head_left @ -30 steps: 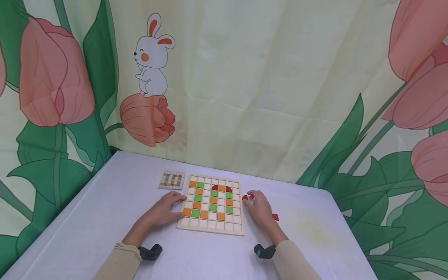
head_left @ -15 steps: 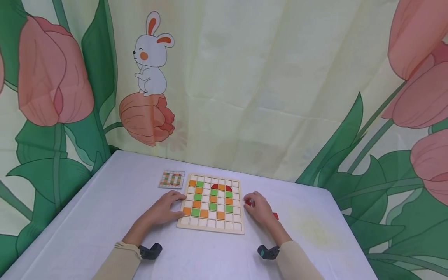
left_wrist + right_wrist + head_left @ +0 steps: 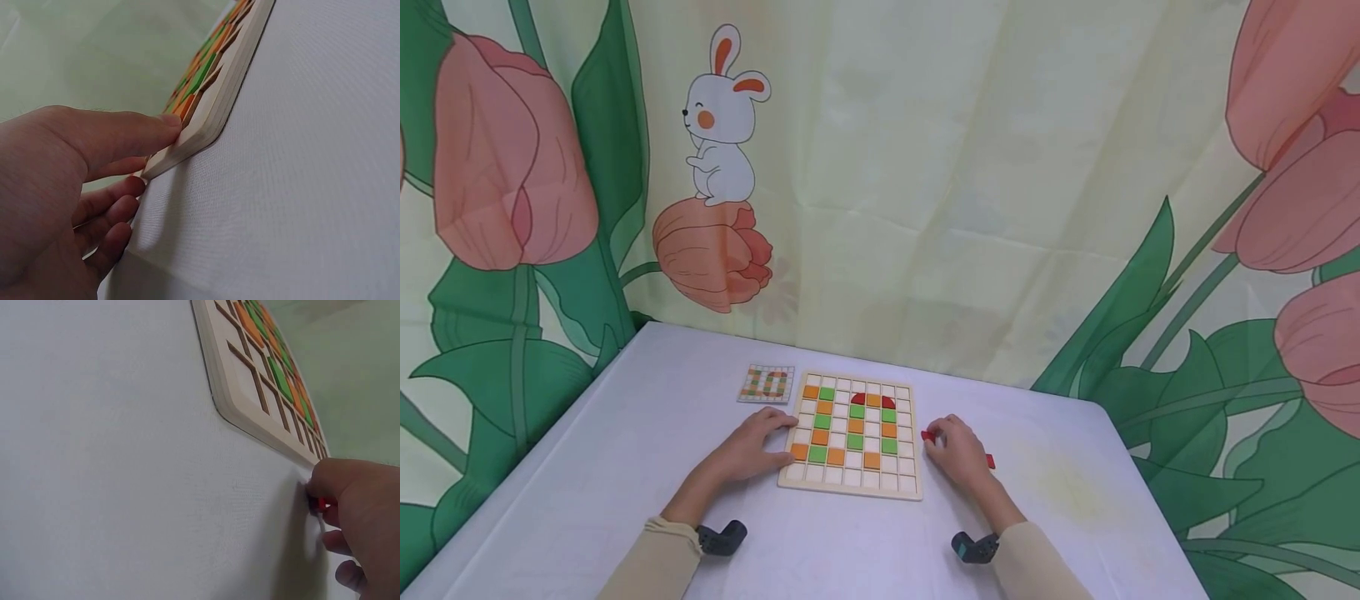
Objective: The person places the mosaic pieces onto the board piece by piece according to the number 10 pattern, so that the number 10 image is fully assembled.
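Observation:
My left hand (image 3: 748,447) rests against the left edge of a wooden grid board (image 3: 850,485). Its thumb lies on the board's rim near an orange tile, as the left wrist view shows; the other fingers touch the side. Orange and green square tiles sit in the grid, with two red rounded tiles (image 3: 888,403) near the top. Just right of the board, my right hand (image 3: 957,454) pinches a small red tile (image 3: 928,436) low over the table; the fingers hide most of it. Another red tile (image 3: 990,461) lies beside the right wrist, partly hidden by it.
A small pattern card (image 3: 766,383) with a coloured grid lies on the white tablecloth (image 3: 842,550), behind my left hand and left of the board. Behind the table hangs a curtain (image 3: 925,192) printed with tulips and a rabbit.
My right hand has drawn slightly back toward me with the red tile, which has turned and shifted between the fingers. My left hand stays at the board's edge.

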{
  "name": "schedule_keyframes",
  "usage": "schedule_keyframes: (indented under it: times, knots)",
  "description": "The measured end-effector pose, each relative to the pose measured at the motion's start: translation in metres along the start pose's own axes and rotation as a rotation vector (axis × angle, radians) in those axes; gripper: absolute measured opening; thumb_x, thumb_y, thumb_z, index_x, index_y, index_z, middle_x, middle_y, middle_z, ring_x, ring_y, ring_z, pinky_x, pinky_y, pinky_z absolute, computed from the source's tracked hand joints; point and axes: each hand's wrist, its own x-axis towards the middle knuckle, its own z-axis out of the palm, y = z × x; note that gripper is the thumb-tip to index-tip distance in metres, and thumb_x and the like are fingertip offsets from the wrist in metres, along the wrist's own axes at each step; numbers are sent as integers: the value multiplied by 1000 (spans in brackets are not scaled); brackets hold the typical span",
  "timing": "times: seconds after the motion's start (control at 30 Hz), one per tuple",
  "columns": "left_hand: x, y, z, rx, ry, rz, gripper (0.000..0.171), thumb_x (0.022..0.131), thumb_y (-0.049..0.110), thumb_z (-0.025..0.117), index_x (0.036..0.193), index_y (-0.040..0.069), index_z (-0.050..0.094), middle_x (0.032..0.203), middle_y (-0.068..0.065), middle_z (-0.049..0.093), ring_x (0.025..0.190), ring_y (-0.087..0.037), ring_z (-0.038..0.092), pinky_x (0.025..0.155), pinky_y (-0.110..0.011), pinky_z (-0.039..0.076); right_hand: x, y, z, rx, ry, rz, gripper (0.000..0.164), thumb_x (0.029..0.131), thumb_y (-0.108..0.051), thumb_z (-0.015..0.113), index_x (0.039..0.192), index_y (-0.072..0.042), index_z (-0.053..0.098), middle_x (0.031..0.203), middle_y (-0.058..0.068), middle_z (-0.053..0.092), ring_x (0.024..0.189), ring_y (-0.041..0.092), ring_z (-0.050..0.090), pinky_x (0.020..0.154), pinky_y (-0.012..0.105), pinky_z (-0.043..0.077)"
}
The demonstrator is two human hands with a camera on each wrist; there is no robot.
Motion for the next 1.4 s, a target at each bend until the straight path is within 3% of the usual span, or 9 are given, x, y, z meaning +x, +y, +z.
schedule_keyframes:
  times: [0.23, 0.47, 0.67, 0.87, 1.0, 1.2, 1.4]
  knots:
    - [0, 1, -1, 3, -2, -3, 57, 80, 28, 78, 133, 19, 58, 132, -4, 52, 128, -27, 47, 105, -52, 42, -7, -7, -2, 55, 17, -45, 22, 82, -21, 75, 103, -14, 72, 96, -1, 62, 83, 12, 54, 73, 27, 54]
    - [1, 0, -1, 4, -2, -11, 57, 80, 28, 78, 133, 20, 58, 132, -4, 52, 128, -28, 47, 105, -53, 42, -18, -20, -2, 117, -95, -169, 20, 83, -23, 74, 103, -20, 71, 99, -8, 60, 82, 9, 51, 65, 17, 50]
    - [1, -1, -1, 5, 1, -1, 57, 80, 28, 78, 132, 20, 58, 131, -4, 52, 127, -27, 47, 105, -52, 43, -25, -29, 0, 125, -178, -298, 18, 84, -18, 72, 102, -20, 72, 97, -8, 60, 81, 10, 51, 62, 16, 48]
    - [0, 1, -1, 2, -1, -3, 57, 80, 27, 78, 132, 19, 58, 132, -5, 52, 127, -28, 47, 105, -53, 42, -27, -31, 2, 127, -253, -380, 24, 85, -9, 66, 103, -22, 72, 106, -9, 62, 89, 9, 53, 70, 16, 49]
    - [-1, 2, -1, 1, -3, -10, 57, 80, 28, 78, 133, 19, 58, 133, -5, 52, 128, -28, 47, 105, -53, 42, -27, -32, 1, 131, -252, -381, 25, 86, -8, 66, 104, -23, 72, 109, -9, 63, 91, 9, 53, 73, 17, 51]
    - [0, 2, -1, 1, -1, -13, 57, 79, 28, 79, 132, 19, 58, 132, -5, 52, 128, -27, 48, 105, -52, 43, -26, -30, 2, 133, -234, -323, 15, 88, -19, 71, 103, -20, 73, 92, -9, 60, 79, 8, 51, 62, 16, 47]
    - [-1, 3, -1, -1, -5, -14, 57, 80, 28, 78, 133, 19, 58, 131, -5, 52, 127, -27, 48, 105, -52, 43, -22, -32, 0, 126, -266, -351, 14, 87, -18, 72, 100, -21, 76, 92, -10, 62, 85, 8, 54, 72, 17, 50]
